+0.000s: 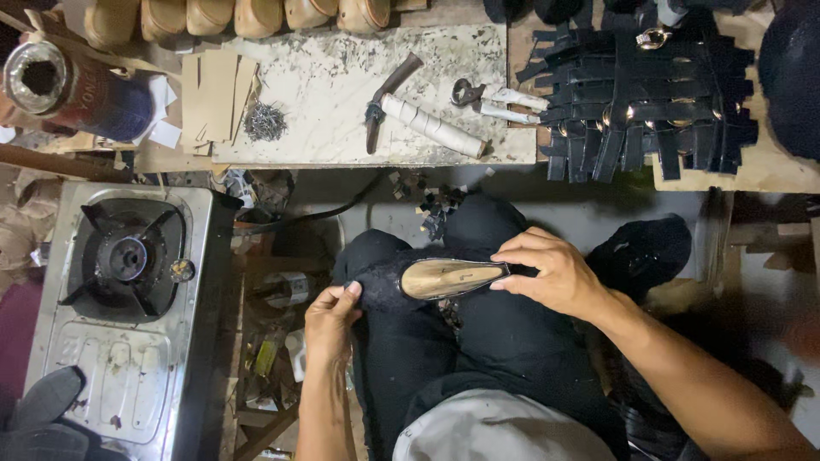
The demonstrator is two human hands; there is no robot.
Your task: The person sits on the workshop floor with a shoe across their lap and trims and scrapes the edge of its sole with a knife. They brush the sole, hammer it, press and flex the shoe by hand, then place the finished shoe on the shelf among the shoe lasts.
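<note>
Your left hand (331, 318) pinched the black upper (380, 282) at the blunt end of the wooden shoe last (446, 277), which lay across your lap with its bare sole face up, while your right hand (547, 273) curled over the pointed end and pressed it down; this looked like the stretching of the upper over the last. The next pull seemed to need a firm grip toward the sole's edge. The gas stove (128, 299) crowded your left, the worktop (342, 77) edge, with its hammer (389, 98) and pincers (495, 98), lay ahead, and free room remained only over your knees.
</note>
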